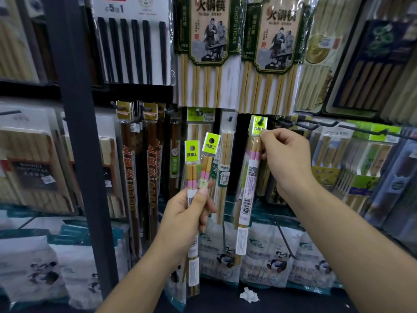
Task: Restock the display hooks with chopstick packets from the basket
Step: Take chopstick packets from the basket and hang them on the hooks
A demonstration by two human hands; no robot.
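So, somewhere in the middle of the job is my read, though the basket isn't in shot, so I can't say how much stock is left. Biggest clue: the right hand is up at a hook with a lime-topped packet, thumb and fingers pinching it just under the header card. The hook tip looks to be poking through the header hole, so that one's on or as good as on, just not pushed back. The left hand has its fingers wrapped round two packets of the same kind, held upright down and to the left of that hook, so at least those two are waiting. Just right of the hook a few bare hooks stick out, and they might want filling too.

As for the place, it's a shop display wall, packed top to bottom. A dark upright post runs down the left. Up top hang big hot pot chopstick packs and a black chopstick set. The middle row has slim single pairs on pegs, and below that, bags with a panda print lean in a row. Under it all is a dark surface, shelf or floor, can't tell, with a little crumpled white paper on it.
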